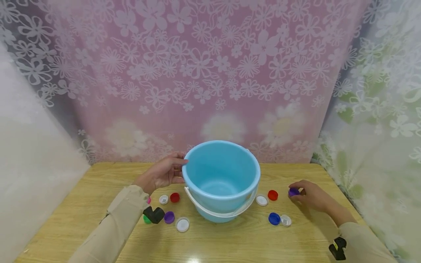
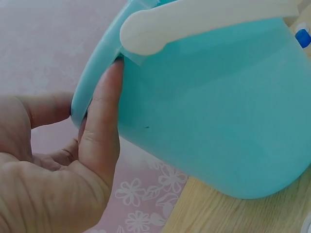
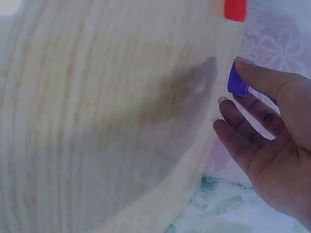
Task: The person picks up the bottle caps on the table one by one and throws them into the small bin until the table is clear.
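Observation:
A light blue bucket (image 1: 221, 168) stands on the wooden table, tilted slightly toward me, its white handle (image 1: 218, 214) hanging down in front. With my left hand (image 1: 166, 171) I grip the bucket's left rim; in the left wrist view the thumb presses under the rim (image 2: 92, 80) near the handle's pivot. At the right, my right hand (image 1: 310, 195) pinches a purple bottle cap (image 1: 294, 192) between thumb and fingers. The right wrist view shows that purple cap (image 3: 237, 81) at the fingertips, with the other fingers loosely bent. Nothing shows inside the bucket.
Right of the bucket lie a red cap (image 1: 273, 195), a blue cap (image 1: 274, 218) and two white caps. On its left are a red cap (image 1: 175, 197), a purple cap (image 1: 169, 217), white caps, and green and pink ones partly behind my sleeve. Flowered curtains (image 1: 217, 73) surround the table.

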A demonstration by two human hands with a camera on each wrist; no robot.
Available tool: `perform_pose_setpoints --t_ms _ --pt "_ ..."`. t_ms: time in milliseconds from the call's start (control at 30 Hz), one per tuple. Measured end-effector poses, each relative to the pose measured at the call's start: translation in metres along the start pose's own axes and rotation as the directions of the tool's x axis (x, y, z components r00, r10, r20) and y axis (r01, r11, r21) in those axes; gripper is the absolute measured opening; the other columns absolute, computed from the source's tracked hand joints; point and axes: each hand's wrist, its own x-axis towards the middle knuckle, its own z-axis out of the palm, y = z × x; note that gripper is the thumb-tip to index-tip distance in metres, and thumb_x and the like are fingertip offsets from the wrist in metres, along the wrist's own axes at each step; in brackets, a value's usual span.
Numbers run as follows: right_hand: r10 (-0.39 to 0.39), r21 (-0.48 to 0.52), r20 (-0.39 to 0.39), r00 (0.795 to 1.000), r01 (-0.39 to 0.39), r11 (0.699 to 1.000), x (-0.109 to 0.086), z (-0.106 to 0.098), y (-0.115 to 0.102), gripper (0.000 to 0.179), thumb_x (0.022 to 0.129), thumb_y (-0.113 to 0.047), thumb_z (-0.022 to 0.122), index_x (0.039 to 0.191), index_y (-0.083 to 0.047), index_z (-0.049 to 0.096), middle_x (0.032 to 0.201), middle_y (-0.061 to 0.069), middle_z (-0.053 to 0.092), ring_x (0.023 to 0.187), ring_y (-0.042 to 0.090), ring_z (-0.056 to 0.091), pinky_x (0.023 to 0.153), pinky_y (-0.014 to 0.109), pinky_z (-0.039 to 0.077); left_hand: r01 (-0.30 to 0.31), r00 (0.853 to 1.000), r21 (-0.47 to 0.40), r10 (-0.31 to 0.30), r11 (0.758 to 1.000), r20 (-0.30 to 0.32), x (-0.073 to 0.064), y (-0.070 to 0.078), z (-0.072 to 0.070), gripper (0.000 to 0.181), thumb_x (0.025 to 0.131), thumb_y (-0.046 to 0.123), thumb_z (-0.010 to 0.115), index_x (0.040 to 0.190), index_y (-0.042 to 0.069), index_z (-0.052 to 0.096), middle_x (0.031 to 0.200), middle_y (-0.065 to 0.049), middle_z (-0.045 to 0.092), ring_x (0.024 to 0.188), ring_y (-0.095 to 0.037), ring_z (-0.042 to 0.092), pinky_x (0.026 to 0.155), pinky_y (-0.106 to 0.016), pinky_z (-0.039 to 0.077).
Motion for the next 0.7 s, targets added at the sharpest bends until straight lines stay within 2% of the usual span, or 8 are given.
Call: perform_pose_setpoints --t_ms 233,367,600,700 --pt "-0.066 -0.041 -0.043 0.997 0.064 0.997 0.002 -0.012 -0.005 0.036 0.089 -0.011 0.068 0.118 0.007 0.06 0.101 0.01 0.06 0.078 0.012 0.055 0.063 0.028 0.049 -0.017 0.999 -0.067 0.02 0.998 0.042 0.002 -0.005 -0.005 0.015 0.098 0.012 0.053 0.109 0.01 0.044 0.092 -0.013 0.065 0.074 -0.024 0.069 0.059 -0.034 0.058" --pt "-0.085 -0.061 -0.067 0.994 0.081 0.995 0.004 -0.022 -0.018 0.036 0.09 -0.014 0.067 0.118 0.006 0.06 0.099 0.009 0.059 0.079 0.015 0.055 0.062 0.029 0.048 -0.031 0.999 -0.085 0.034 0.996 0.038 0.002 -0.007 -0.006 0.018 0.098 0.012 0.053 0.114 0.008 0.045 0.092 -0.014 0.066 0.074 -0.024 0.069 0.06 -0.034 0.058" --pt "-0.051 -0.054 -0.063 0.997 0.047 0.997 0.001 -0.038 -0.035 0.035 0.091 -0.013 0.065 0.12 0.007 0.059 0.103 0.011 0.06 0.083 0.018 0.058 0.065 0.029 0.051 -0.037 0.999 -0.089 0.04 0.995 0.032 0.002 -0.009 -0.004 0.022 0.099 0.012 0.051 0.119 0.006 0.044 0.094 -0.014 0.066 0.074 -0.022 0.069 0.06 -0.033 0.058" --pt "-0.06 -0.061 -0.076 0.995 0.055 0.997 0.002 -0.041 -0.037 0.037 0.091 -0.013 0.065 0.121 0.009 0.058 0.103 0.012 0.06 0.084 0.019 0.059 0.065 0.03 0.052 -0.037 0.999 -0.087 0.039 0.995 0.03 0.001 -0.009 -0.005 0.023 0.099 0.012 0.051 0.12 0.006 0.044 0.095 -0.014 0.066 0.075 -0.022 0.069 0.06 -0.032 0.058"
